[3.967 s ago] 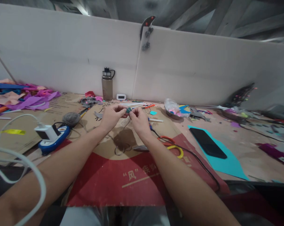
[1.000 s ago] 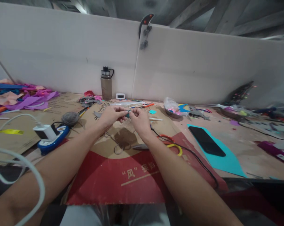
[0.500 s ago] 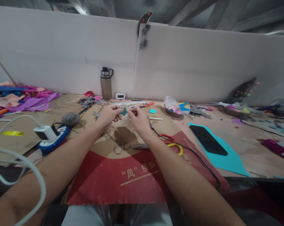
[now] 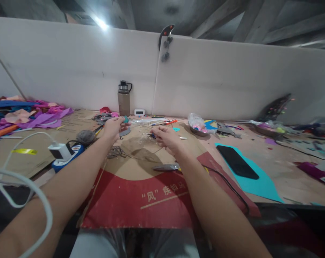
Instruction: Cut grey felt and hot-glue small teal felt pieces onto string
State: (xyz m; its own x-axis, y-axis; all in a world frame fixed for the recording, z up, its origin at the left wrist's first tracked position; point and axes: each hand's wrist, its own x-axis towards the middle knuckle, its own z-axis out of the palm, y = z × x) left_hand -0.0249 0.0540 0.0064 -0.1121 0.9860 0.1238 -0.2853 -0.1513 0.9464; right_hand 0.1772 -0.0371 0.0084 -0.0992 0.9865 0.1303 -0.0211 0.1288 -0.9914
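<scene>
My left hand (image 4: 112, 129) is raised over the cardboard, its fingertips pinching a small teal piece (image 4: 126, 119). To its right, my right hand (image 4: 165, 138) is closed in a pinch on what looks like a thin grey thread; a faint strand runs between the two hands. Loose grey yarn (image 4: 116, 152) lies on the cardboard below my left hand. A grey yarn ball (image 4: 86, 137) sits left of that wrist. Scissors (image 4: 166, 167) rest under my right forearm, which hides most of their handles.
Red and brown cardboard (image 4: 141, 211) covers the bench in front of me. A bottle (image 4: 124, 100) stands at the back wall. A black phone (image 4: 237, 161) lies on teal sheet at right. A bowl (image 4: 201, 132) holds scraps. A charger (image 4: 60, 152) and white cable are at left.
My hands have moved apart: the left went left with the teal piece, the right shifted slightly right and down. The yarn loops near the scissors have been drawn away. The view tilted up slightly.
</scene>
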